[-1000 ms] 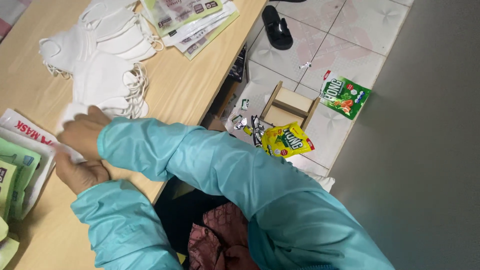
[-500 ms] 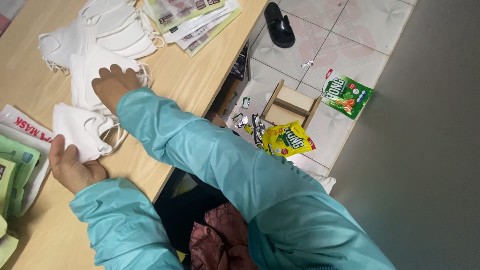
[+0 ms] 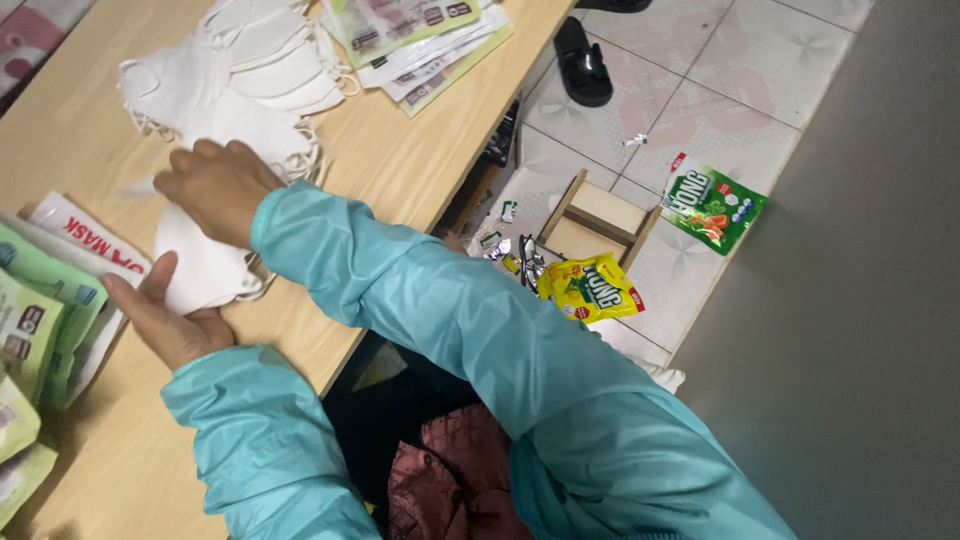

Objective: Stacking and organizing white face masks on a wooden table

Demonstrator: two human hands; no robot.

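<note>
My left hand [image 3: 160, 322] holds a folded white face mask [image 3: 205, 272] against the wooden table [image 3: 400, 150], thumb along its lower edge. My right hand [image 3: 215, 190] lies over the top of that mask with its fingers curled on another white mask, whose tip shows to the left of the fingers. Just beyond the right hand is a loose pile of white masks [image 3: 250, 70]. Both arms wear light blue sleeves.
A white mask packet with red lettering [image 3: 90, 235] and green packets [image 3: 40, 300] lie left of my hands. Printed packets [image 3: 420, 30] are stacked at the table's far end. On the tiled floor are a black sandal [image 3: 583, 60], a wooden box [image 3: 590, 220], a green bag [image 3: 715, 200] and a yellow bag [image 3: 590, 288].
My right hand reached out to the mask pile, then came back toward my left hand with a mask. The left hand now holds a mask on the table.
</note>
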